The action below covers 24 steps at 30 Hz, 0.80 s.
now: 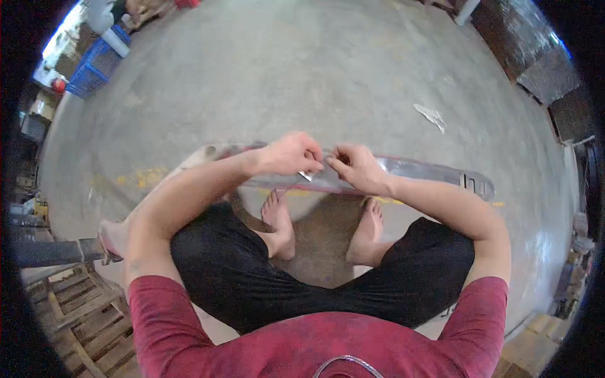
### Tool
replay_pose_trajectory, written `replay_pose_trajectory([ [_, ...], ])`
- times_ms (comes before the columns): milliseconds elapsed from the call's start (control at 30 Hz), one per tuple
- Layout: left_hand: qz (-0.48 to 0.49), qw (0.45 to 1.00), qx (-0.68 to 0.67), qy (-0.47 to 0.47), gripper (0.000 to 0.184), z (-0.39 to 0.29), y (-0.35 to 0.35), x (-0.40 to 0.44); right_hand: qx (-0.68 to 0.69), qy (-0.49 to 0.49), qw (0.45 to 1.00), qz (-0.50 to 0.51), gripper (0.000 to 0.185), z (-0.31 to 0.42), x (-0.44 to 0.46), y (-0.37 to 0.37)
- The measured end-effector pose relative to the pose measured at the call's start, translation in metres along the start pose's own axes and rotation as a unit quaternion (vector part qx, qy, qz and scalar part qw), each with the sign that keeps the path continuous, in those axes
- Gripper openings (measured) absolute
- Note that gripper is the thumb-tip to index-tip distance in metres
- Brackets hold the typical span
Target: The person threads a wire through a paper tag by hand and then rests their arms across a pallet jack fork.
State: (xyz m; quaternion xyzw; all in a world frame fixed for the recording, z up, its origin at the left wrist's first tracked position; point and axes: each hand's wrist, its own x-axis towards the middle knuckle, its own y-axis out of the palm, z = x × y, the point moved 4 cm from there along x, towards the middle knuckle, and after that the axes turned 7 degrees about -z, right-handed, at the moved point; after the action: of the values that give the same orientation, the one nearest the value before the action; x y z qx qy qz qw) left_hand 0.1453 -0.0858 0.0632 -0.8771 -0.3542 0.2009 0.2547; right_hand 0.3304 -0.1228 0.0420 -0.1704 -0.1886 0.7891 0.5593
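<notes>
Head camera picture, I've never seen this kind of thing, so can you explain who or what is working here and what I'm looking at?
There's no machine here, just a person's two bare hands. The one camera sits on their head, looking forward and down, so you see their own arms, knees and feet.

The left hand and right hand are close together, fingers curled. A small pale bit shows just below the left hand; what each one holds is too blurred to tell.

Beyond the feet is a long strip with reddish edges. Farther out, a white scrap lies on the floor.
</notes>
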Motion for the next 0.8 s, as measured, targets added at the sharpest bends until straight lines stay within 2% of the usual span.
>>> replay_pose_trajectory([
  [200,-0.006,0.998,-0.030,-0.047,0.018,-0.001,-0.002,0.000,-0.027,0.035,0.999,0.011,0.033,0.004,0.003,0.000],
  [433,-0.032,0.999,-0.036,-0.018,0.021,-0.001,-0.003,0.002,-0.015,0.037,0.999,0.018,0.036,-0.011,0.008,0.007],
  [500,-0.034,0.999,-0.009,-0.011,0.020,-0.001,-0.004,0.001,0.037,0.057,0.997,0.027,0.036,-0.014,0.008,0.013],
  [633,-0.034,0.998,-0.049,-0.030,0.019,0.005,-0.001,-0.003,0.040,0.063,0.997,0.032,0.036,-0.009,0.007,0.020],
  [700,-0.069,0.995,-0.053,-0.046,0.018,0.015,-0.002,0.000,-0.025,0.023,0.998,0.046,0.034,-0.002,0.004,0.019],
  [800,-0.089,0.994,-0.027,-0.059,0.019,0.028,-0.006,0.001,-0.048,0.002,0.995,0.085,0.031,0.003,-0.003,0.031],
])
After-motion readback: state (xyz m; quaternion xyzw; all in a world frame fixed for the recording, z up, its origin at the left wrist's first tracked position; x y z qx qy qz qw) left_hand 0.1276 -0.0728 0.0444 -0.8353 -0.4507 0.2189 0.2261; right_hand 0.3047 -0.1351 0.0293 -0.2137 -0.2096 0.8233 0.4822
